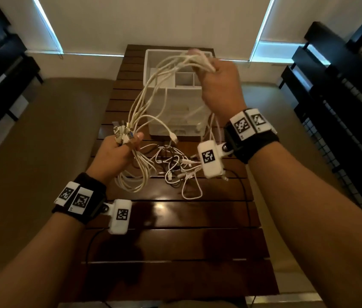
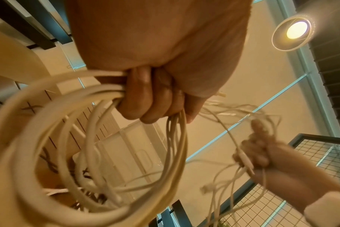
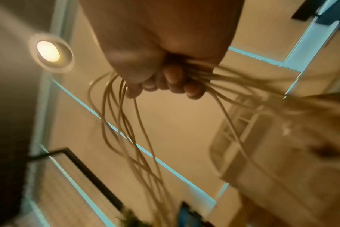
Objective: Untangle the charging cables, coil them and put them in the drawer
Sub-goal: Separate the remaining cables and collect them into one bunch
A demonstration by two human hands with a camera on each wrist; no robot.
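You are clamping the soft, light white cables (image 1: 151, 103) in both fists, left hand (image 1: 113, 154) at seven o'clock of the drawer box (image 1: 175, 121), right hand (image 1: 220, 90) at two, so grip near the plugs (image 1: 123, 133).

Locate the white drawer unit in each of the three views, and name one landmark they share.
Head: the white drawer unit stands upper centre on the wooden table, behind the white cables strung between the hands.
Left wrist: lower centre, behind the cable loops under the left hand.
Right wrist: right edge, blurred, below the right hand.
Shared landmark: the cable bundle, gripped by both hands.
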